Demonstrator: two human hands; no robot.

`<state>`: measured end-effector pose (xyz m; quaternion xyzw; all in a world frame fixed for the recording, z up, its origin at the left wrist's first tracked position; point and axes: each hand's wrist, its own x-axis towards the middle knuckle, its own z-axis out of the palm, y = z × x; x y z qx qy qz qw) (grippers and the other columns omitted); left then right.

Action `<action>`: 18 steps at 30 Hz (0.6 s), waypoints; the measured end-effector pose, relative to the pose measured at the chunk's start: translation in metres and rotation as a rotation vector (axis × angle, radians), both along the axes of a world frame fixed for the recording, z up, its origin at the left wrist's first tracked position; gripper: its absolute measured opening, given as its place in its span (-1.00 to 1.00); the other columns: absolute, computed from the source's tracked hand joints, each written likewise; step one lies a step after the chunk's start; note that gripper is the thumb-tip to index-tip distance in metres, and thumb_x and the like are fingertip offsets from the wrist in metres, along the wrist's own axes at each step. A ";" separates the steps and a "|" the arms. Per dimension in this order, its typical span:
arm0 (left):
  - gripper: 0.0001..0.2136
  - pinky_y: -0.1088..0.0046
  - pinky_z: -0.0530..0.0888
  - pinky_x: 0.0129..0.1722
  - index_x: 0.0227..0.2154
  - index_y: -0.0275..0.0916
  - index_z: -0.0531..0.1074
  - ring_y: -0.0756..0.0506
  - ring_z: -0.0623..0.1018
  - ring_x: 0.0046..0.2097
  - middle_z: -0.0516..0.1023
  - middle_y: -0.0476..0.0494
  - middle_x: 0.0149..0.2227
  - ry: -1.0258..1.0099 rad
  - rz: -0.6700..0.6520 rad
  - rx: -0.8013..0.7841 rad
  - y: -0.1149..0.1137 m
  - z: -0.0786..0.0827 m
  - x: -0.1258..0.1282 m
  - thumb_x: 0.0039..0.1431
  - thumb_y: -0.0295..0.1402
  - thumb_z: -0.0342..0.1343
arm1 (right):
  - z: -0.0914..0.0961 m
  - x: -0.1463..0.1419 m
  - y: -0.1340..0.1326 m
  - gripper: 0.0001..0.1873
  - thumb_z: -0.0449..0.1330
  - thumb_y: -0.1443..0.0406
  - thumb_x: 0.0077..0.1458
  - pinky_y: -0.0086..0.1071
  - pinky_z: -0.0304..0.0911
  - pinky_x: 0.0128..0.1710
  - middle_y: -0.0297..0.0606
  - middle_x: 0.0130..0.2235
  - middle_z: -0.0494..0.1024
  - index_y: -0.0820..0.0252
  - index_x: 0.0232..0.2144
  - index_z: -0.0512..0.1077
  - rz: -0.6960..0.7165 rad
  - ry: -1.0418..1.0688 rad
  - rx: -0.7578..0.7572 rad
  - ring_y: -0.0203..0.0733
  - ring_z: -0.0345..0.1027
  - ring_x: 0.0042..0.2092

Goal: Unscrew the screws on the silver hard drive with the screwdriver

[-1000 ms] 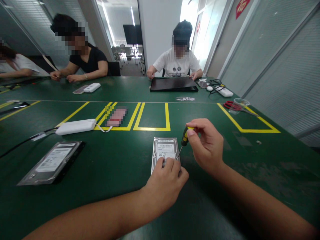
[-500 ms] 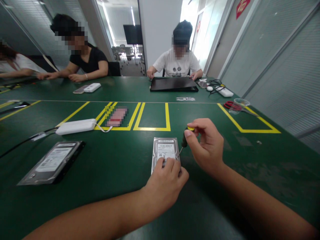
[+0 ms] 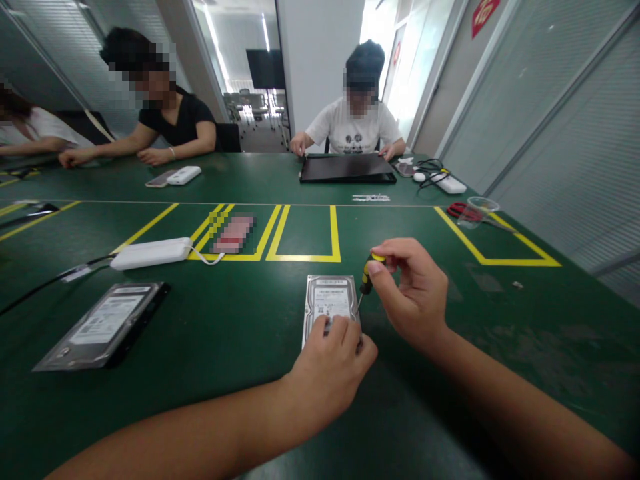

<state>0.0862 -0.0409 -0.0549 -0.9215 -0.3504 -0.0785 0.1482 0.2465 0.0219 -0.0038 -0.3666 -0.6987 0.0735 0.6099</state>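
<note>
A silver hard drive [image 3: 331,293] with a white label lies on the green table in front of me. My left hand [image 3: 333,370] grips its near end, fingers bent over the top and hiding that part. In my right hand [image 3: 413,287], between thumb and fingers, is a small yellow-and-black screwdriver [image 3: 367,277]. The screwdriver is tilted, its thin shaft reaching down to the drive's right edge. Whether the tip sits in a screw is too small to tell.
Another hard drive [image 3: 107,327] lies at the left. Behind it are a white power bank [image 3: 150,253] and a pinkish phone [image 3: 235,235] on a cable. Across the table, a person handles a black panel [image 3: 347,169]. A clear plastic cup [image 3: 479,210] stands at the right.
The screwdriver handle has turned and tilted slightly in my right hand, showing more yellow. My left hand and the hard drive stay in place. A co-worker's hand at the left has shifted leftward.
</note>
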 end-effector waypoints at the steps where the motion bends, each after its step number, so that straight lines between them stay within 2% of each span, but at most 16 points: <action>1: -0.77 0.07 0.41 -0.15 -0.04 -0.23 0.39 -0.26 0.41 -0.13 0.44 -0.27 -0.14 -0.001 0.000 0.002 0.000 0.000 0.000 0.28 -0.31 0.03 | 0.001 0.000 0.000 -0.86 0.24 0.37 0.13 -0.27 0.24 -0.30 -0.29 -0.25 0.46 0.13 -0.21 0.45 -0.016 -0.008 0.010 -0.23 0.30 -0.27; 5: -0.76 0.08 0.41 -0.16 -0.04 -0.23 0.39 -0.25 0.41 -0.14 0.44 -0.27 -0.15 -0.002 0.002 0.011 0.000 0.000 0.000 0.27 -0.31 0.04 | 0.002 -0.001 0.000 -0.87 0.27 0.34 0.10 -0.29 0.22 -0.33 -0.32 -0.29 0.39 0.13 -0.26 0.41 -0.050 -0.020 0.019 -0.26 0.23 -0.32; 12: -0.78 0.06 0.43 -0.17 -0.05 -0.23 0.39 -0.26 0.42 -0.15 0.44 -0.26 -0.16 0.008 0.003 0.006 0.000 0.001 0.000 0.28 -0.32 0.02 | 0.001 -0.001 0.001 -0.90 0.25 0.32 0.15 -0.29 0.22 -0.32 -0.30 -0.25 0.44 0.13 -0.25 0.41 -0.035 0.009 -0.001 -0.26 0.27 -0.30; 18: -0.77 0.06 0.44 -0.18 -0.04 -0.23 0.38 -0.26 0.42 -0.15 0.43 -0.25 -0.16 0.016 0.004 -0.006 0.001 0.000 0.000 0.28 -0.32 0.01 | 0.001 -0.002 0.001 -0.79 0.35 0.32 0.06 -0.32 0.18 -0.34 -0.38 -0.33 0.36 0.13 -0.33 0.36 -0.081 0.014 0.010 -0.29 0.20 -0.35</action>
